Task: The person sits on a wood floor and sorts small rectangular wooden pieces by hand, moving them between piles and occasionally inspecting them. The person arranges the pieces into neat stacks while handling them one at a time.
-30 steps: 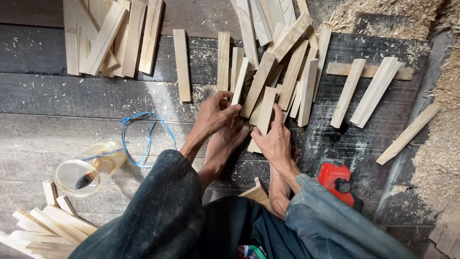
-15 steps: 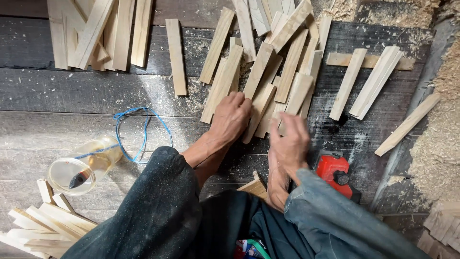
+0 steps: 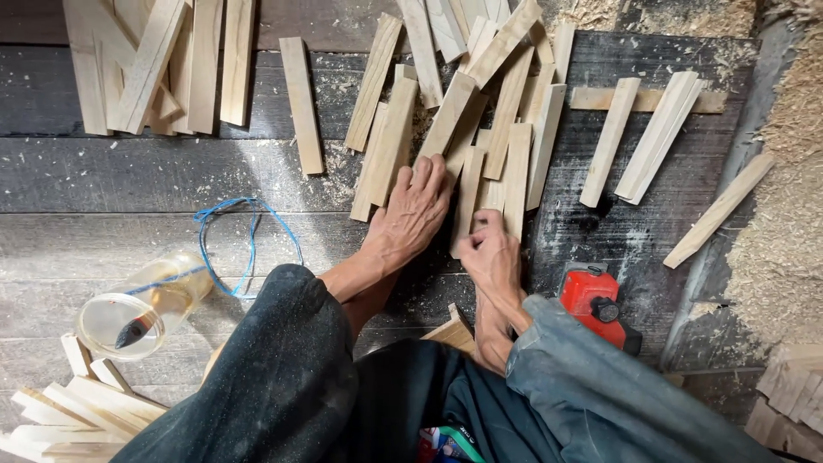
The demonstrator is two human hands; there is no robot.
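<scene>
Probably light, stiff and dry, those pale wooden slats (image 3: 467, 146) fanned on the dark floor (image 3: 129, 176) just past the fingertips, best pinched by the long edges near one end: left hand (image 3: 411, 210) spread flat on them, right hand (image 3: 489, 249) curled around a slat's near end.

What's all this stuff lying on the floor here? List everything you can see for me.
Wooden slats: dozens, pale, scattered over the upper floor; more heaped lower left and far right.
Plank floor: dark grey, dusty.
Sawdust: pale heap, right edge.
Blue cord: one loop, left of centre.
Clear jar: one, lying on its side, lower left.
Red tool: one, partly hidden, lower right.
Left hand: flat on slats, centre.
Right hand: curled against a slat's end.
Foot: bare, below right hand.
</scene>
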